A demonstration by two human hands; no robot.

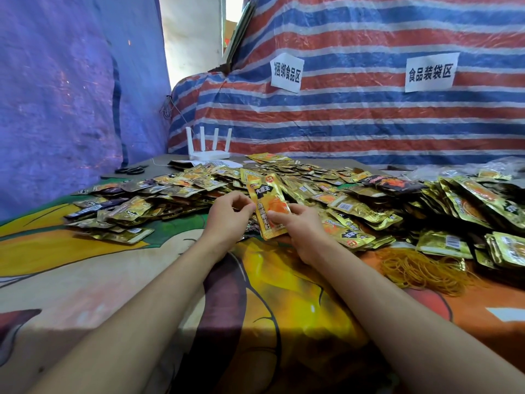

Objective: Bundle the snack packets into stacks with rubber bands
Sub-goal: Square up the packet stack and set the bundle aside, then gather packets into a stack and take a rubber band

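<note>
Head view shows us pinching 1 gold packet (pixel 268 206) upright over the worktop (pixel 85 280), long axis running away from us, left hand (pixel 227 214) fingers closed on its left edge, right hand (pixel 298 228) gripping its lower half, rubber bands (pixel 420 268) nearer our right.

Both forearms outstretched; left hand (pixel 230 211) fingers curled, right hand (pixel 298 231) pinching, hands close together.
</note>
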